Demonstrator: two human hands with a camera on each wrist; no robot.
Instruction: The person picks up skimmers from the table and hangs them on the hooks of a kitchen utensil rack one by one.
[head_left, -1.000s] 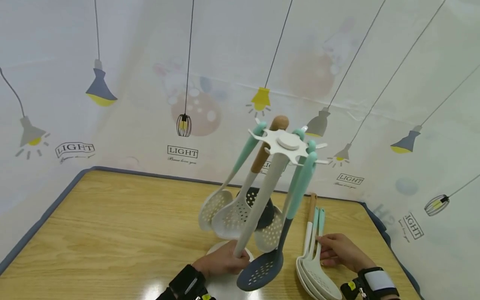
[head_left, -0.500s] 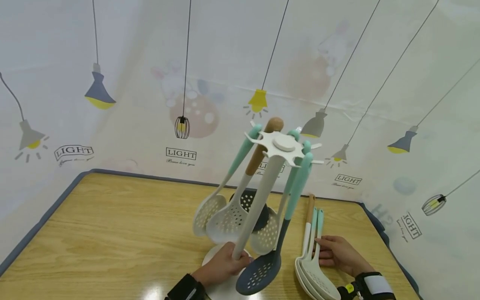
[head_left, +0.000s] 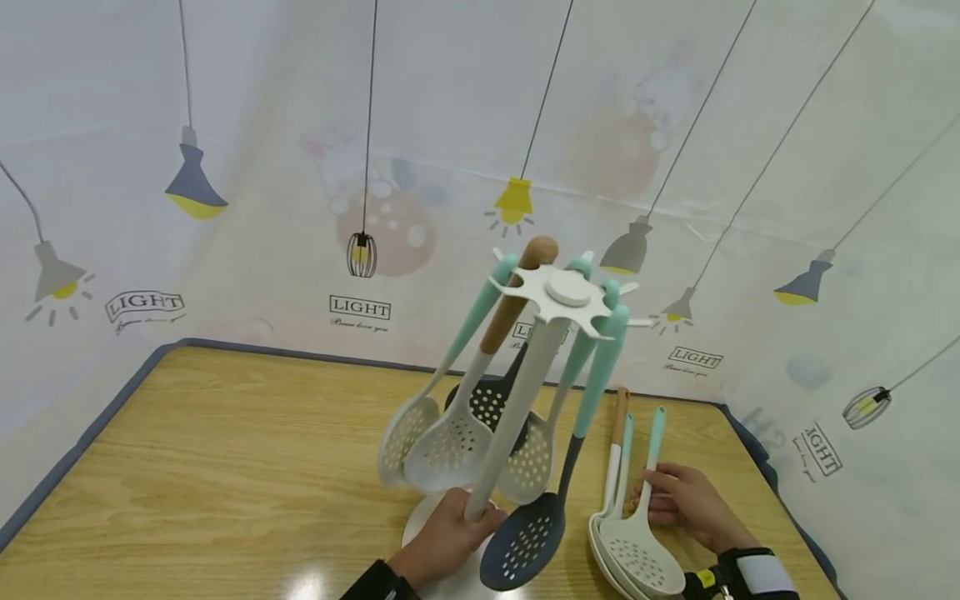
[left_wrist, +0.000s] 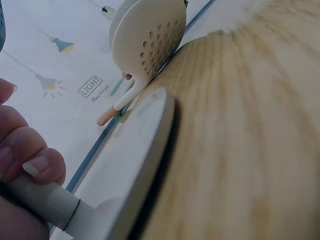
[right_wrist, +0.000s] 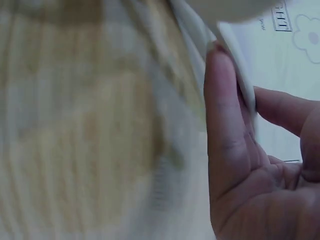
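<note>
My left hand (head_left: 444, 540) grips the white post (head_left: 520, 404) of a utensil rack low down, just above its round base (left_wrist: 132, 170). From the rack's top (head_left: 562, 293) hang several utensils, among them a dark slotted spoon (head_left: 525, 542) and a white skimmer (head_left: 450, 450) with a brown handle. At the right, my right hand (head_left: 696, 507) pinches the thin handle of a white skimmer (head_left: 642, 552) with a mint end. Its bowl lies over other stacked white utensils (head_left: 604, 542). The right wrist view shows thumb and fingers on either side of the handle.
A wooden table (head_left: 247, 458) with a dark blue edge (head_left: 300, 354) lies beneath. Behind it hangs a pale backdrop (head_left: 450, 108) printed with lamps. The stack's other two handles, one brown (head_left: 621, 417) and one mint (head_left: 627, 433), lie left of my right hand.
The pinched skimmer's handle has swung right, apart from the other handles in the stack. The rack's hanging utensils have shifted slightly left in view; my left hand keeps its grip.
</note>
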